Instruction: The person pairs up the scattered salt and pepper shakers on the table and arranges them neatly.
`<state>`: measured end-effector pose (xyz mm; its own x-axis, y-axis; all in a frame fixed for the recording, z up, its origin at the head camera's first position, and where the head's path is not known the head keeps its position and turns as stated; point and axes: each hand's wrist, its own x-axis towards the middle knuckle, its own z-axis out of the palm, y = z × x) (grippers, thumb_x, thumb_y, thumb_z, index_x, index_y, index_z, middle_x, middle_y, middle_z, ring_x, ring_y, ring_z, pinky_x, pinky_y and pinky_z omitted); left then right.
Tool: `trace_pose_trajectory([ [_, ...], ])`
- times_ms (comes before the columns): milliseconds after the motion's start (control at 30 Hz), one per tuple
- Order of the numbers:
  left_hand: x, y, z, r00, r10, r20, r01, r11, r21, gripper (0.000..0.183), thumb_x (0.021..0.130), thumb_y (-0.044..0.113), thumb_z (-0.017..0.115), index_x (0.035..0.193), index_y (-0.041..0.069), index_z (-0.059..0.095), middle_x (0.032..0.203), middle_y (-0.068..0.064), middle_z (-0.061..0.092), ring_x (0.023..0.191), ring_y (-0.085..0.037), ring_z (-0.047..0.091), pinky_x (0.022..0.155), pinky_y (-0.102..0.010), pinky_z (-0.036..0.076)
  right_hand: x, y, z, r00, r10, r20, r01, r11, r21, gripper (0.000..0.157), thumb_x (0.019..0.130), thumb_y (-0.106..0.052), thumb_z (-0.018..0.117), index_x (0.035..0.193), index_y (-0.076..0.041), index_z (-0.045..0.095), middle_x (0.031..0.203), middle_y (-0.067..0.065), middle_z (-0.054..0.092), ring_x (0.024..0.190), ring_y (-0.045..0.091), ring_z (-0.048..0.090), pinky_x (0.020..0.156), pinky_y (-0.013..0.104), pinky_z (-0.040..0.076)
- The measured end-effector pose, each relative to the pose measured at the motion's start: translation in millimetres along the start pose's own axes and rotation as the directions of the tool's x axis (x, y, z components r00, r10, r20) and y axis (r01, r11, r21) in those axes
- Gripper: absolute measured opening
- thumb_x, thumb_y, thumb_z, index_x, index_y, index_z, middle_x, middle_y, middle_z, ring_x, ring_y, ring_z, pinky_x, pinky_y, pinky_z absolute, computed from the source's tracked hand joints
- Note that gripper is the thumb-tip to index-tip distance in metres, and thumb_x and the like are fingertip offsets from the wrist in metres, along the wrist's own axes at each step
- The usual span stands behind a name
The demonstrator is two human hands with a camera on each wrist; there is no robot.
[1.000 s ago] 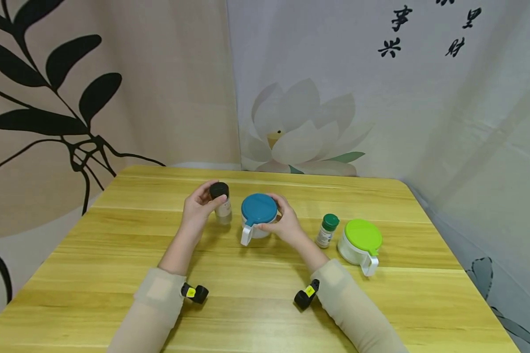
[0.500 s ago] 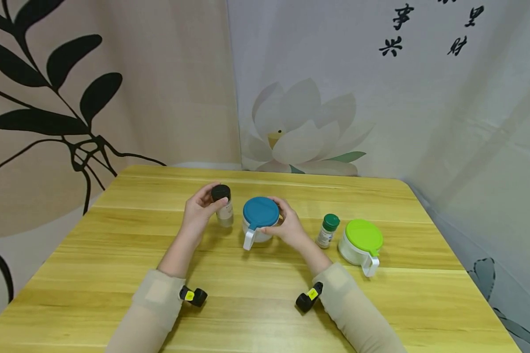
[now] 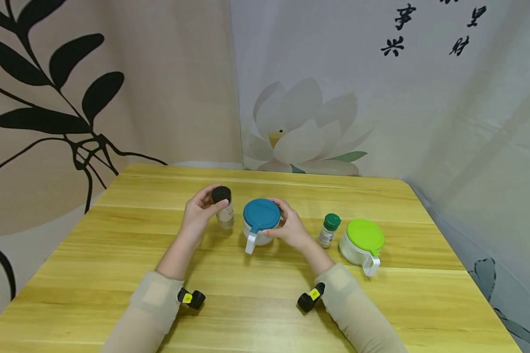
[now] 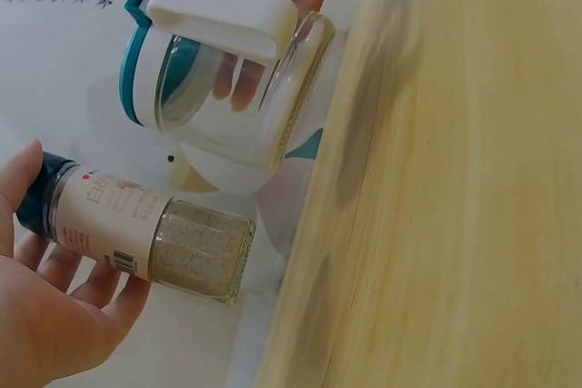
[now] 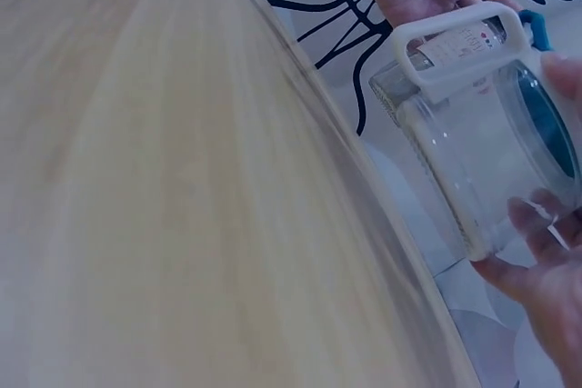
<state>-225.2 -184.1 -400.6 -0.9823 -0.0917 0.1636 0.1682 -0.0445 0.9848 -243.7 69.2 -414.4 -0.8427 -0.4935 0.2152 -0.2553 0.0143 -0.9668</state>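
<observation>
In the head view my left hand (image 3: 198,210) grips a spice bottle (image 3: 225,215) by its black cap, thumb on the near side. The left wrist view shows pale powder in the lower part of this labelled glass bottle (image 4: 195,247). My right hand (image 3: 290,226) holds a clear glass seasoning jar (image 3: 261,214) with a blue lid and a white handle, fingers and thumb around its right side. The jar (image 5: 477,161) looks see-through, with a pale layer near its base. Both vessels are side by side, apart, and appear lifted just off the table.
On the wooden table (image 3: 247,304), right of my right hand, stand a small green-capped bottle (image 3: 329,230) and a second jar (image 3: 362,242) with a lime-green lid and white handle. Behind the table hangs a printed curtain (image 3: 309,122).
My right hand has brought the blue-lidded jar slightly nearer to me and a little right. The left hand with the spice bottle has barely shifted.
</observation>
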Motion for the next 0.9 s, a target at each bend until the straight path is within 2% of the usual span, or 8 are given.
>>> trace_pose_trajectory([
  [500,-3.2,-0.7,2.8,1.0,-0.007,0.016,0.007,1.0,-0.014,0.05,0.087,0.008,0.072,0.132,0.002,0.053,0.117,-0.009,0.063,0.105,-0.018,0.059,0.09,-0.027,0.046,-2.7,3.9,-5.1,0.996,-0.035,0.081,0.035,0.999,-0.001,0.077,0.075,0.013,0.072,0.142,0.008,0.033,0.138,0.026,0.039,0.124,0.038,0.041,0.096,0.046,0.042],
  [733,-5.7,0.4,3.9,1.0,-0.022,0.015,0.022,1.0,-0.001,0.05,0.086,0.011,0.073,0.132,0.005,0.053,0.121,-0.012,0.061,0.106,-0.02,0.058,0.09,-0.026,0.046,2.5,27.4,-9.5,0.996,0.001,0.091,0.002,1.0,-0.03,0.081,0.075,0.01,0.075,0.144,0.001,0.034,0.142,0.02,0.038,0.127,0.035,0.039,0.098,0.047,0.041],
  [900,-5.8,0.1,4.7,0.999,-0.029,0.018,0.029,1.0,-0.002,0.051,0.085,0.011,0.074,0.132,0.005,0.054,0.121,-0.014,0.06,0.107,-0.021,0.057,0.089,-0.026,0.047,2.9,31.9,-10.3,0.995,-0.013,0.1,0.017,0.999,-0.047,0.081,0.075,0.006,0.077,0.144,-0.002,0.036,0.141,0.016,0.04,0.126,0.033,0.041,0.097,0.046,0.042],
])
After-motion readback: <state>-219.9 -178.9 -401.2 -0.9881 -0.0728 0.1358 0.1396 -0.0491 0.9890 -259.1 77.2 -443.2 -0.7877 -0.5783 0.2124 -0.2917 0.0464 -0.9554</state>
